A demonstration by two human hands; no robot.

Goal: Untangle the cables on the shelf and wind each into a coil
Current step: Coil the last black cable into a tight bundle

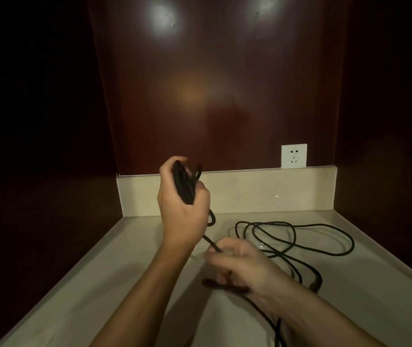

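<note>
- The black cable (297, 236) is partly wound. A small bundle of loops (184, 186) sits in the left hand (182, 209), held up above the shelf (124, 259).
- The left fingers are curled round the bundle and grip it tight.
- A straight bit of cable runs down from the bundle to the right hand (240, 264). The right fingers look like they pinch that strand, but the hand is blurry, so I cannot be sure.
- The rest of the cable lies in big loose loops on the shelf, to the right of the hands. Some loops cross over each other.
- What could go wrong: if the right hand pulls fast, the crossed loops could pull into a knot.
- The bundle could slip open if the left hand lets go a little, and the loops would spill out.
- A bit of cable runs under the right wrist and off the bottom of the view. It could catch on the arm.
- Edges: a pale wall strip (262, 191) stands at the back, and a low raised rim runs down each side of the shelf.
- A white wall socket (294, 156) sits above the back strip, well apart from the hands.
- There is open room on the left side of the shelf.
</note>
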